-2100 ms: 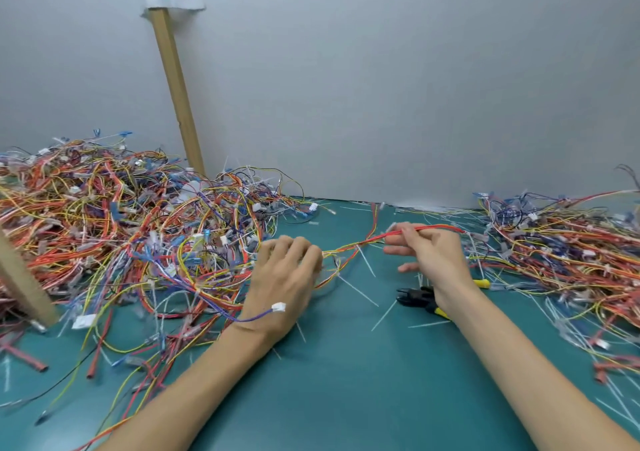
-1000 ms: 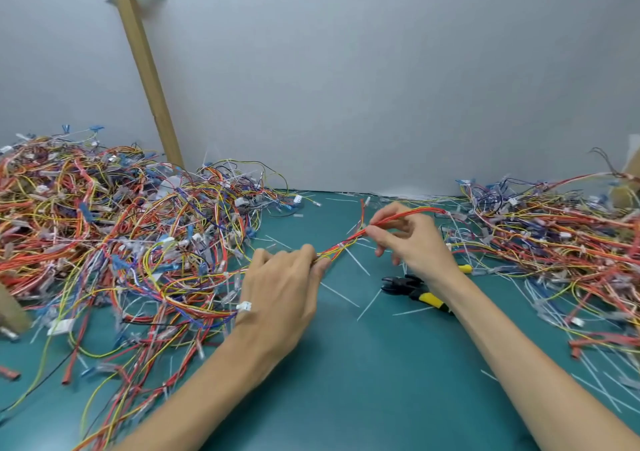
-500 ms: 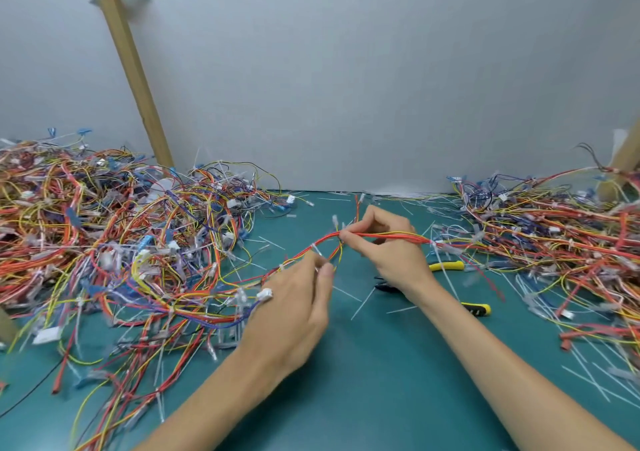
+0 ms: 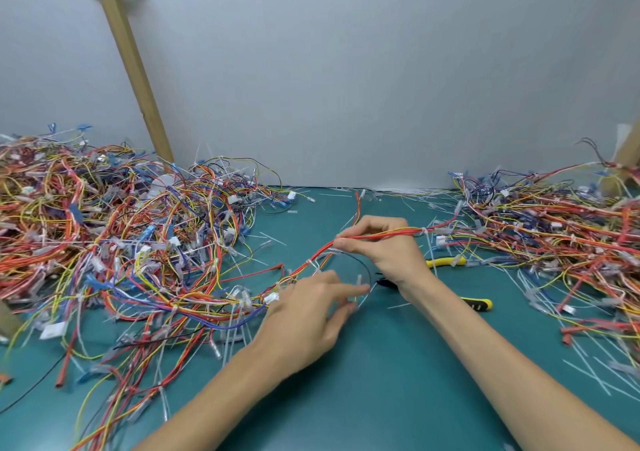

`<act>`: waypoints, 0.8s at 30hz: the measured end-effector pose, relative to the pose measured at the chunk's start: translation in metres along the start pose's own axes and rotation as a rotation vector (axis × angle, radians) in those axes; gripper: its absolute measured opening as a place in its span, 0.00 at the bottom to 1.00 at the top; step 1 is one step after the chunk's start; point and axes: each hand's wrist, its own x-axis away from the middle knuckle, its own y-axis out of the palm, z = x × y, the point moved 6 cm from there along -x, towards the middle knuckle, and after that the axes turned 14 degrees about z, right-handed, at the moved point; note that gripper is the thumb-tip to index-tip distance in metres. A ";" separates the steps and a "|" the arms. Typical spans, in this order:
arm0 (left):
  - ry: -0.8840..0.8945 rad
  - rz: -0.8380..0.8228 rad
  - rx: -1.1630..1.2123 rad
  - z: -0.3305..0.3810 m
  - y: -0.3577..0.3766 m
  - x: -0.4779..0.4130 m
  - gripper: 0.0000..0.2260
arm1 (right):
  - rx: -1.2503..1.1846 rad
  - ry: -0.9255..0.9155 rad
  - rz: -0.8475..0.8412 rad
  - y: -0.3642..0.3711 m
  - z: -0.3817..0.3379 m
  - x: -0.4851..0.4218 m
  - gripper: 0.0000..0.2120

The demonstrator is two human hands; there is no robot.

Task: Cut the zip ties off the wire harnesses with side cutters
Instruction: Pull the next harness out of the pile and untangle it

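Pinching with thumb and curled fingertips, the right hand (image 4: 384, 248) is clamping a wire harness (image 4: 377, 235) of red, orange and yellow strands just above the teal mat (image 4: 381, 388). From that pinch the harness is running out toward 3 o'clock, over the knuckles, past a white zip tie (image 4: 424, 231) and into the right wire pile (image 4: 554, 239). Toward 8 o'clock it is sagging down past another white zip tie (image 4: 312, 264) and joining the left wire pile (image 4: 121, 239).

At 7 o'clock of the pinch, the left hand (image 4: 308, 319) is lying palm-down, fingers stretched forward and motion-blurred. Its fingertips are sitting beside a thin clear tie tail (image 4: 359, 281), and the blur is leaving it unclear whether they are pinching it or only touching it. The harness is passing just beyond that hand's knuckles.

Side cutters (image 4: 477, 303) are lying on the mat at 4 o'clock of the right hand – yellow-and-black handles spread apart, black head tucked under the right wrist, touched by neither hand.

Loose cut ties (image 4: 588, 371) are littering the mat at 4 o'clock, and a wooden strut (image 4: 135, 69) is leaning against the grey wall (image 4: 346, 69) at 11 o'clock.
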 end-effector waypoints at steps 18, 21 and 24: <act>0.102 -0.261 -0.021 -0.028 -0.012 0.001 0.18 | -0.453 0.244 0.326 -0.042 -0.006 -0.019 0.03; 0.031 -0.187 -0.008 -0.041 -0.013 -0.001 0.14 | -0.440 0.268 0.354 -0.045 -0.004 -0.020 0.02; 0.040 -0.069 -0.113 -0.055 -0.017 -0.003 0.09 | -0.473 0.298 0.387 -0.050 -0.003 -0.022 0.02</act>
